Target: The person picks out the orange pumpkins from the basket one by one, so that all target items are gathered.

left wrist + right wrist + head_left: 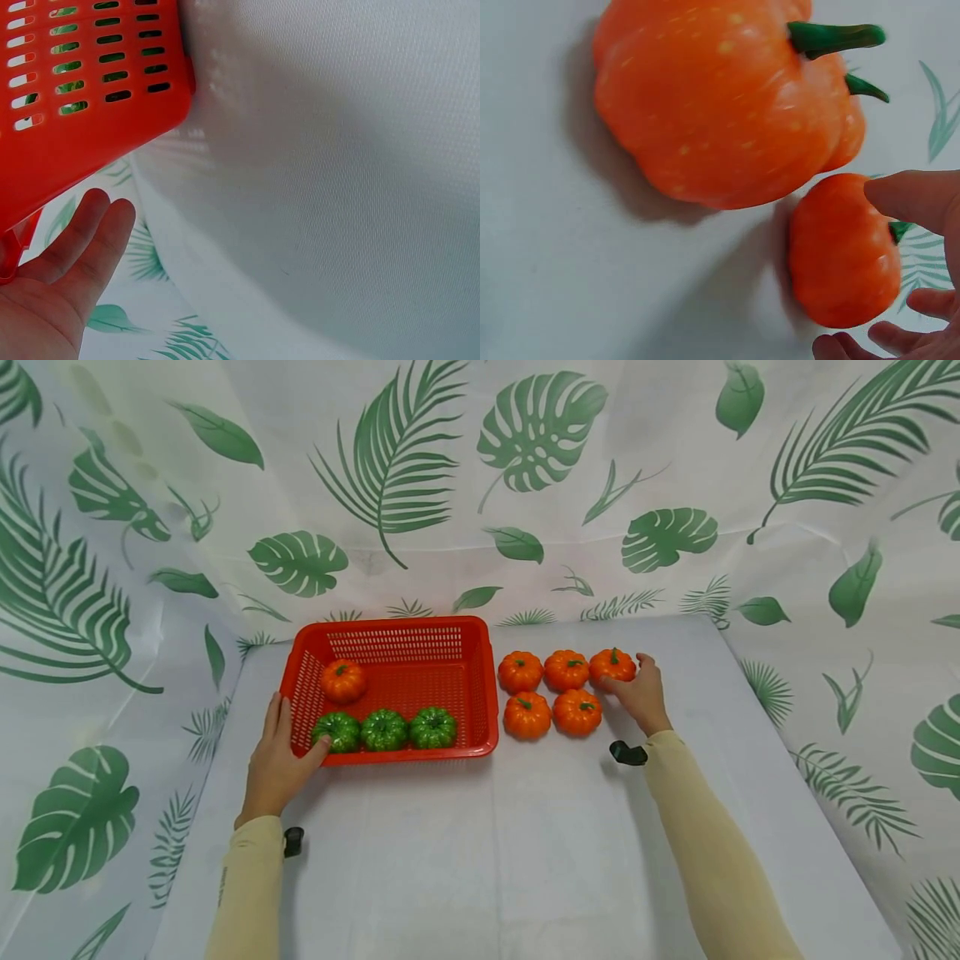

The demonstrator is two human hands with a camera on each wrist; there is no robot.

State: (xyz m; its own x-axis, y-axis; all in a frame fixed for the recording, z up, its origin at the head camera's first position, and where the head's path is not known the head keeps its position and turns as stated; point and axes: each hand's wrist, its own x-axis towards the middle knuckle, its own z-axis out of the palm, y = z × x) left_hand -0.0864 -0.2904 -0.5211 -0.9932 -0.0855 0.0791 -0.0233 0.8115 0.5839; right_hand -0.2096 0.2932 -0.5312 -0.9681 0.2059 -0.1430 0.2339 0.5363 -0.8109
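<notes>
A red plastic basket holds three green pumpkins in a row along its front and one orange pumpkin behind them. My left hand holds the basket's front left corner, thumb over the rim and fingers along the outer wall. In the left wrist view, two of those fingers extend beside the red wall. My right hand is around the back right orange pumpkin, thumb and fingers spread on either side. In the right wrist view, the thumb overlaps this pumpkin, which sits on the table.
Several other orange pumpkins stand in two rows right of the basket, close to its wall. All rest on a white-covered table. A leaf-printed curtain rises behind and at both sides.
</notes>
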